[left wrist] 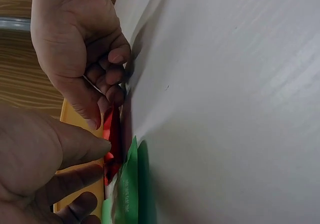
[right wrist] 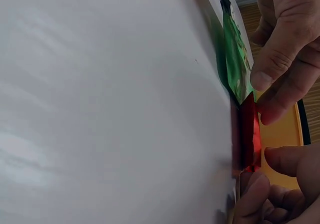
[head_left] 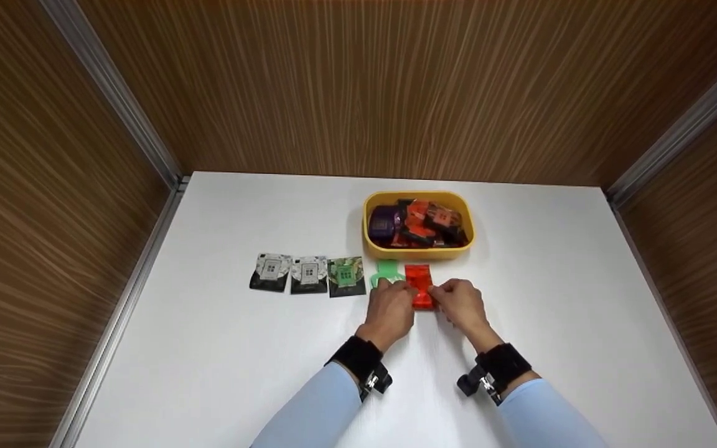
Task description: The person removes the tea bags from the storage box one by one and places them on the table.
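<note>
A small red sachet (head_left: 420,287) lies on the white table between both hands, in front of the yellow basket. My left hand (head_left: 391,311) pinches its left edge with thumb and index finger. At the right edge, my right hand (head_left: 463,305) grips it between thumb and fingertips. The left wrist view shows the red sachet (left wrist: 113,136) crumpled and partly covered by fingers. A green sachet (head_left: 387,269) sits just left of it, partly hidden by the left hand. In the right wrist view the red sachet (right wrist: 251,131) stands slightly off the table.
Left of the green sachet, a green-and-black sachet (head_left: 346,276) and two white-and-black sachets, one nearer (head_left: 309,274) and one farther left (head_left: 271,272), form a row. Behind stands the yellow basket (head_left: 418,254) with purple and orange-black packets. Wood-grain panels (head_left: 358,93) enclose the table.
</note>
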The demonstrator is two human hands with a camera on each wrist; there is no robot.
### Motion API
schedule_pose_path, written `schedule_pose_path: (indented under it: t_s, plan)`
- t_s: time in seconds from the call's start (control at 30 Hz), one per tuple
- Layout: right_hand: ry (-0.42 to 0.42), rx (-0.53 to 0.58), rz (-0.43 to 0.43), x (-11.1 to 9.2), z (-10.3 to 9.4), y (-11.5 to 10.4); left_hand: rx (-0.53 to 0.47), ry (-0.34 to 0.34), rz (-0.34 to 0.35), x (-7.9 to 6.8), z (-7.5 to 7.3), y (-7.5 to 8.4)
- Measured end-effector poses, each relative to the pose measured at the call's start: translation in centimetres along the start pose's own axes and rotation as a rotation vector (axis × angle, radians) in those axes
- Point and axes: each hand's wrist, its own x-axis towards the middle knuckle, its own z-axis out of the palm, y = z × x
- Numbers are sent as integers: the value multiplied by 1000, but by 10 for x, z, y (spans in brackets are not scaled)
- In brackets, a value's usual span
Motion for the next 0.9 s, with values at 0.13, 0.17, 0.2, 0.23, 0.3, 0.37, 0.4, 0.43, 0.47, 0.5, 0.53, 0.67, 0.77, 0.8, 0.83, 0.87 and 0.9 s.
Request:
schedule_pose_path:
  t_s: [0.13,0.17,0.2,0.23,0.3,0.37,0.4,0.43,0.47,0.5,0.53,0.67,0.77,0.8,0.83,0.87,0.9]
  plan:
    - [53,-49,-50,4,-8,-3,-51,13,-27,3,-7,-4]
    - [67,-60,-68,5,-10,-5,-63,14,-34,4,-10,-6]
    - [82,-73,-86,7,-12,-6,-77,11,-45,5,-12,-7]
    - [89,-78,-101,8,-15,-8,-91,14,-47,7,-14,-9]
    - [101,-88,-128,11,-21,-13,-123,13,-54,12,-20,-12]
    - [112,-101,-161,14,-27,-18,-141,25,-51,18,-25,-16]
    - [121,-112,-180,16,-31,-20,-152,33,-50,22,-27,-17]
    - [130,-123,-198,19,-34,-24,-168,40,-52,26,-30,-19]
    - [140,-135,-215,21,-37,-27,-181,45,-60,30,-33,-21]
    - [149,-143,-231,24,-39,-31,-181,51,-60,34,-36,-23]
    - [157,-151,-242,27,-42,-34,-190,52,-72,38,-38,-25]
    - [191,-183,-264,40,-48,-48,-211,41,-112,51,-45,-31]
    - [218,-218,-282,52,-50,-56,-205,39,-113,61,-47,-34]
    - [227,-232,-291,56,-49,-59,-197,42,-108,64,-46,-34]
    - [233,-249,-304,60,-49,-60,-195,38,-101,67,-46,-34]
    - [237,-270,-314,64,-49,-62,-194,34,-94,69,-45,-34]
    - [232,-293,-327,68,-48,-63,-192,26,-90,72,-44,-34]
